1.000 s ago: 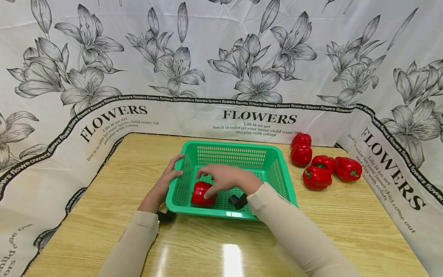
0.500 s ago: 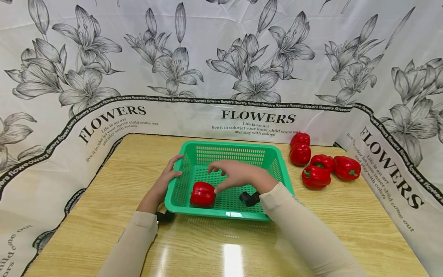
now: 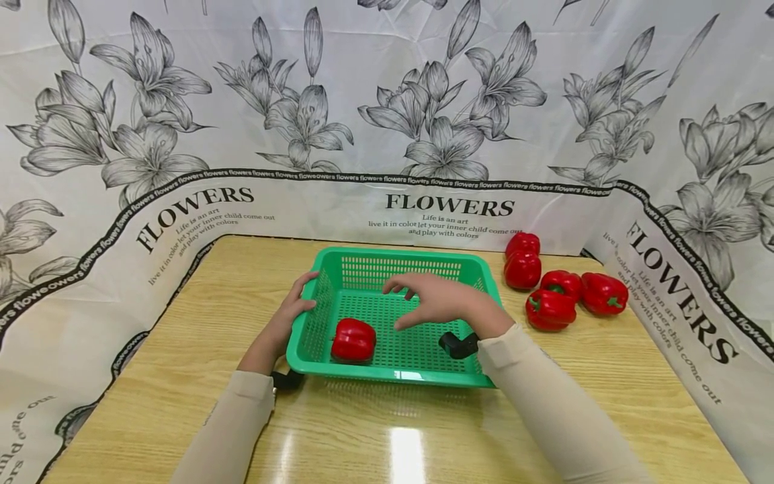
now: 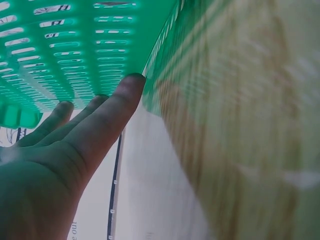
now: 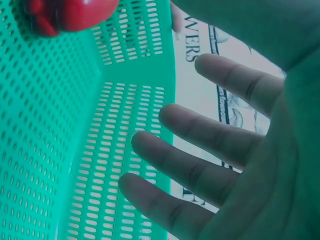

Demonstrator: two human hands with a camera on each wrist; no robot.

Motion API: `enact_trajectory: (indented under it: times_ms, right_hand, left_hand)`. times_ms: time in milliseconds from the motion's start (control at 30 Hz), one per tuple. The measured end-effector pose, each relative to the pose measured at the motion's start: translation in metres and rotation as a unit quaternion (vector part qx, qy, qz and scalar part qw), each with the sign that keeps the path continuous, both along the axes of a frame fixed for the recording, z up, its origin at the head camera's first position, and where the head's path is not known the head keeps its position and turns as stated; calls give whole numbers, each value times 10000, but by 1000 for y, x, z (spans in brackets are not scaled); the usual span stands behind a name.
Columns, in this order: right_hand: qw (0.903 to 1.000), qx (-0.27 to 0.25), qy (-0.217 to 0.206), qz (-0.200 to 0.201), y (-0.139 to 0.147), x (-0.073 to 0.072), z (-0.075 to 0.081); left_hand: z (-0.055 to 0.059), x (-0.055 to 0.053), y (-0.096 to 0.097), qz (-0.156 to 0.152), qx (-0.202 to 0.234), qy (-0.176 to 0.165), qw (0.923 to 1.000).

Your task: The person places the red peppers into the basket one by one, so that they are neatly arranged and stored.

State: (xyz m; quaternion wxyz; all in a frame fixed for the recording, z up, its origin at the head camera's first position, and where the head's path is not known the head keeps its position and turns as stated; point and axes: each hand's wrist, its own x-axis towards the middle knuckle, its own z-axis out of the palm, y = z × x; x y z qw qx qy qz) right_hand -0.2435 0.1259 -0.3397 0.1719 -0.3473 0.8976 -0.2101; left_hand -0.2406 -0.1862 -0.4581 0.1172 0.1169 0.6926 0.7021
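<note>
A green plastic basket point(image 3: 396, 376) with slotted walls stands on the table. Inside, near its front left corner, lies one red bell pepper point(image 3: 353, 340). My left hand point(image 3: 289, 314) rests against the basket's left side, thumb and a fingertip at the rim. In the left wrist view its straight fingers point(image 4: 102, 122) touch the outer wall. Over the basket's right half hovers my right hand point(image 3: 437, 300), fingers loosely bent and spread, holding nothing. The right wrist view shows those fingers point(image 5: 185, 170) apart from the pepper point(image 5: 85, 12).
Several more red bell peppers point(image 3: 551, 309) sit in a cluster on the wooden table point(image 3: 605, 376), right of the basket. A white flower-printed cloth point(image 3: 338, 208) encloses the back and sides. Black wrist straps point(image 3: 458, 344) show on the person's wrists.
My right hand has let go of the pepper in the basket and moved right, away from it. The pepper stays in the front left corner. My left hand remains at the rim.
</note>
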Motion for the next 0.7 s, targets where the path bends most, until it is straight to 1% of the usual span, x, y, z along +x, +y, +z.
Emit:
enact_trajectory:
  times_ms: [267, 500, 600, 700]
  right_hand:
    - [10000, -44, 34, -77, 16, 3, 4]
    - [9993, -58, 314, -202, 32, 2, 6]
    - [9992, -110, 304, -217, 40, 2, 8]
    - [9991, -59, 272, -306, 47, 2, 11]
  left_hand:
    - [-2, -2, -1, -26, 15, 16, 10000]
    - [-2, -1, -1, 3, 44, 42, 10000]
    - [-2, 0, -1, -20, 62, 28, 10000]
    - [-1, 0, -1, -31, 80, 12, 10000]
